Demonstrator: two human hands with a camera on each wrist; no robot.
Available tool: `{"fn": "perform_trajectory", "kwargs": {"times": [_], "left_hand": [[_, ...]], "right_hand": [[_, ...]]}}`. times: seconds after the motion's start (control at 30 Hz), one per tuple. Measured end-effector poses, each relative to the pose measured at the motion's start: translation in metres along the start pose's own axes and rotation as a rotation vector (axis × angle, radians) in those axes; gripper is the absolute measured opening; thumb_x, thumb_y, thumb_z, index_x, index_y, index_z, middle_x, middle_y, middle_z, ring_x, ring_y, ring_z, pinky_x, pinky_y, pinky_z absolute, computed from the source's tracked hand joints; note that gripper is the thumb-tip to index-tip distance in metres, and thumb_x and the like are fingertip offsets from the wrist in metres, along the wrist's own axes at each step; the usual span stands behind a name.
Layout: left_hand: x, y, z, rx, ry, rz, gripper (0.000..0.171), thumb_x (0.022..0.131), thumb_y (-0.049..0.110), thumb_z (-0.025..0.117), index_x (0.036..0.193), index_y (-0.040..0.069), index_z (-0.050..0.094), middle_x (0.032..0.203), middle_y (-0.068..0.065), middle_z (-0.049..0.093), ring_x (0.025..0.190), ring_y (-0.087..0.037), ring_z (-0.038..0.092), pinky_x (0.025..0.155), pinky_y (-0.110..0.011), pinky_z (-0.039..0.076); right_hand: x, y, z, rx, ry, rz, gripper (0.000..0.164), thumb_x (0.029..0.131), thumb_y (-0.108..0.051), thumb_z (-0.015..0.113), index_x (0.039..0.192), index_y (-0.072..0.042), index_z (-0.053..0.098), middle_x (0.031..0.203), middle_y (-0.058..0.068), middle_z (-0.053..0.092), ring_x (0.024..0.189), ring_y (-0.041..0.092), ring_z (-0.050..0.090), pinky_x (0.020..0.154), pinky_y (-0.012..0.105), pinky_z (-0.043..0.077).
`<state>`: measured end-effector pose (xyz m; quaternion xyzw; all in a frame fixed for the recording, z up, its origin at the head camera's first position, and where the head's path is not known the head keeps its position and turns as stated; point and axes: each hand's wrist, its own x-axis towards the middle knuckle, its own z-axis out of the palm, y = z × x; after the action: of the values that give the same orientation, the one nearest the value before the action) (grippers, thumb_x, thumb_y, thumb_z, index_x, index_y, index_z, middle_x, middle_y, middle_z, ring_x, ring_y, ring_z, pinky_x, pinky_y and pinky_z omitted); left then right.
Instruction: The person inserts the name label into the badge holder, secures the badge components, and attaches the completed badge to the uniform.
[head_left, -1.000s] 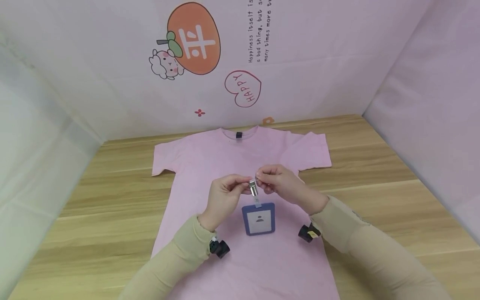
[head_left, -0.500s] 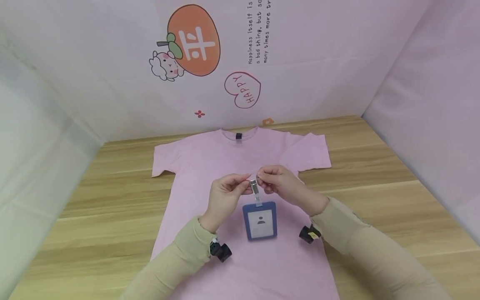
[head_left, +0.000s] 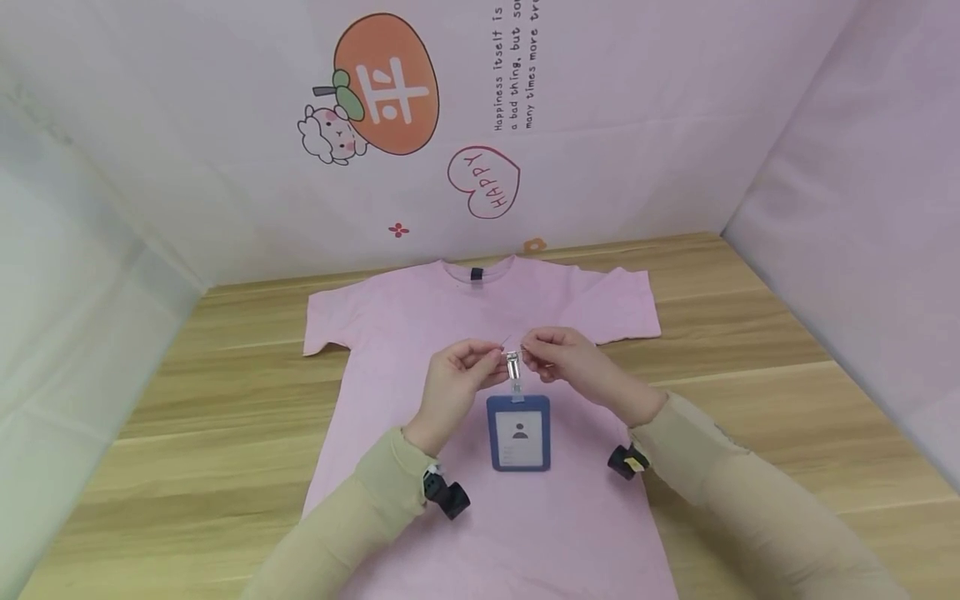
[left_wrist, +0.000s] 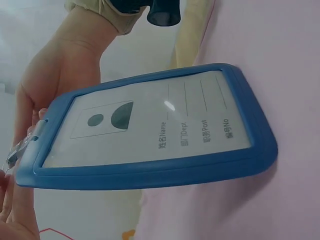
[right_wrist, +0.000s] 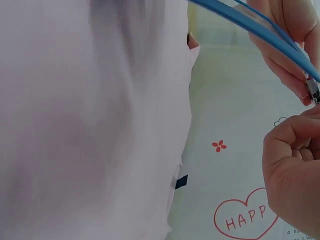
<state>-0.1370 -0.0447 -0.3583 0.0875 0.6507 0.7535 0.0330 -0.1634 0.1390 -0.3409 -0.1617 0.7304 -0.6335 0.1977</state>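
Note:
A blue-framed badge holder [head_left: 492, 437] with a white card hangs from a metal clip [head_left: 513, 367] above the pink T-shirt [head_left: 420, 317]. My left hand [head_left: 459, 385] pinches the top of the clip from the left with thumb and fingers. From the right, the fingertips of my right hand [head_left: 573, 362] pinch the thin pin at the clip's top. A fine wire sticks up between the two hands, angled away from the clip. In the left wrist view the badge holder [left_wrist: 150, 181] fills the middle, its clip [left_wrist: 19, 150] at the left edge beside the fingers.
The T-shirt lies spread flat on a wood-grain table [head_left: 225, 400], collar towards the back. Behind rises a white printed backdrop [head_left: 615, 125], with pale cloth walls on both sides. A small black camera sits on each wrist, below the beige sleeves [head_left: 697, 450].
The hands have drawn slightly apart at the clip, and the thin wire now shows angled up between them. The badge holder has swung a little and hangs more squarely to the view.

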Motion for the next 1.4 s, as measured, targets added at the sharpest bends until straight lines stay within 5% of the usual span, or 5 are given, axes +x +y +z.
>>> {"fn": "perform_trajectory", "kwargs": {"times": [0.43, 0.7, 0.87, 1.13, 1.4], "left_hand": [[0.010, -0.004, -0.003, -0.068, 0.021, -0.144, 0.015, 0.093, 0.000, 0.053, 0.100, -0.011, 0.059, 0.082, -0.005, 0.070, 0.074, -0.008, 0.068, 0.079, -0.030, 0.057], [0.014, -0.009, -0.004, -0.124, 0.028, -0.182, 0.014, 0.093, 0.000, 0.052, 0.101, -0.011, 0.058, 0.078, 0.001, 0.068, 0.074, -0.007, 0.067, 0.077, -0.025, 0.057], [0.017, -0.012, -0.005, -0.121, 0.025, -0.206, 0.013, 0.093, 0.001, 0.053, 0.100, -0.009, 0.059, 0.080, 0.000, 0.067, 0.075, -0.008, 0.066, 0.079, -0.026, 0.056], [0.020, -0.016, -0.006, -0.116, 0.016, -0.226, 0.013, 0.094, 0.001, 0.052, 0.099, -0.009, 0.058, 0.082, -0.001, 0.067, 0.077, -0.009, 0.066, 0.083, -0.029, 0.056], [0.022, -0.015, -0.006, -0.093, -0.003, -0.243, 0.017, 0.095, 0.003, 0.052, 0.104, -0.011, 0.057, 0.087, -0.004, 0.065, 0.079, -0.009, 0.065, 0.085, -0.029, 0.055]], "right_hand": [[0.014, 0.001, -0.046, -0.114, 0.161, 0.116, 0.026, 0.101, -0.020, 0.040, 0.108, 0.004, 0.051, 0.092, 0.001, 0.051, 0.087, 0.014, 0.050, 0.082, 0.026, 0.048], [0.027, 0.015, -0.066, -0.099, 0.188, 0.235, 0.046, 0.102, -0.023, 0.037, 0.135, 0.009, 0.035, 0.139, 0.026, 0.037, 0.128, 0.038, 0.037, 0.113, 0.046, 0.030], [0.040, 0.029, -0.073, -0.173, 0.180, 0.276, 0.045, 0.101, -0.019, 0.040, 0.135, 0.009, 0.035, 0.140, 0.026, 0.039, 0.128, 0.037, 0.040, 0.111, 0.045, 0.033], [0.050, 0.040, -0.080, -0.293, 0.183, 0.345, 0.041, 0.100, -0.020, 0.040, 0.131, 0.008, 0.041, 0.112, 0.015, 0.051, 0.097, 0.019, 0.048, 0.082, 0.025, 0.044], [0.056, 0.042, -0.083, -0.465, 0.148, 0.378, 0.040, 0.097, -0.020, 0.047, 0.130, 0.003, 0.045, 0.133, 0.022, 0.046, 0.110, 0.030, 0.046, 0.089, 0.035, 0.045]]}}
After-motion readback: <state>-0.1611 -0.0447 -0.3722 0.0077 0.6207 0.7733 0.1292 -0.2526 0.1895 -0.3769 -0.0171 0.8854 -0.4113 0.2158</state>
